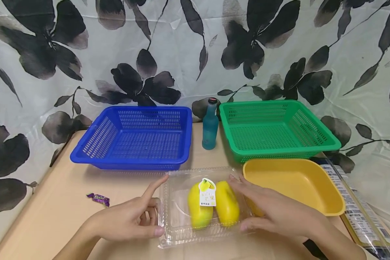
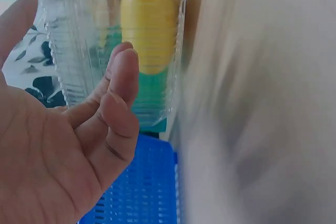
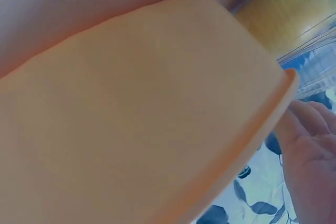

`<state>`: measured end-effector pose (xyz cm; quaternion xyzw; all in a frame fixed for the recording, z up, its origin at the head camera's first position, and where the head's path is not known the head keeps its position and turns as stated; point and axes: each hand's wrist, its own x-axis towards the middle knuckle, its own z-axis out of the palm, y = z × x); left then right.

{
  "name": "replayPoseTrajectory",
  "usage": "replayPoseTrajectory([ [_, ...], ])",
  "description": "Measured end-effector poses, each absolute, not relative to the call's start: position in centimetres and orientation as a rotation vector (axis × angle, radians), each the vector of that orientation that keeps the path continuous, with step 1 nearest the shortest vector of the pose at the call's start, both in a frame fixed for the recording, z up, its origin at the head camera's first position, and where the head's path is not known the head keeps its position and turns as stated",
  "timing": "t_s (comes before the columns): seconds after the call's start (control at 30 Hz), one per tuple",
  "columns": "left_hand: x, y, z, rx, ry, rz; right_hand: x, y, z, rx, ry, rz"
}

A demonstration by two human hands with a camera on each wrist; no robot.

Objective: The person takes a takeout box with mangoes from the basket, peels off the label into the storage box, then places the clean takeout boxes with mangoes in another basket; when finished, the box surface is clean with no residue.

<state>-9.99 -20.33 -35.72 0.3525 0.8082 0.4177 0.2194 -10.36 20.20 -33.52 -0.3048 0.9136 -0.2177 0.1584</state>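
Note:
A clear plastic box lies at the front middle of the table with two yellow mangoes inside, seen through its lid. A white tag with a mango picture shows over the left mango. At the box's left side is my left hand, its index finger stretched along the edge, thumb at the near corner and other fingers loosely bent. My right hand lies along the right side with fairly straight fingers, the fingertips at the lid's far right corner. In the right wrist view, a yellow tray hides much of the box.
Behind stand a blue basket, a teal bottle and a green basket. The yellow tray sits close by my right hand. A long printed package lies at the right edge, a purple-wrapped candy at left.

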Motion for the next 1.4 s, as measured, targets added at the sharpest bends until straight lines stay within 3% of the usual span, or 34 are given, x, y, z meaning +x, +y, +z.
replayPoseTrajectory([
  [0.2,-10.2,-20.7,-36.2,0.993,2.326,1.138,-10.4,20.6,-34.1,-0.898,2.658,-0.6],
  [0.47,-10.4,-20.8,-35.3,0.748,2.738,0.794,-10.6,20.4,-35.0,-0.996,2.798,-0.49],
  [0.77,-10.4,-19.3,-35.5,1.032,2.762,0.81,-11.3,19.8,-34.6,-1.087,2.85,-0.438],
  [1.4,-10.9,-18.9,-35.8,0.865,2.645,0.821,-13.9,14.5,-34.0,-1.419,2.767,-0.527],
])
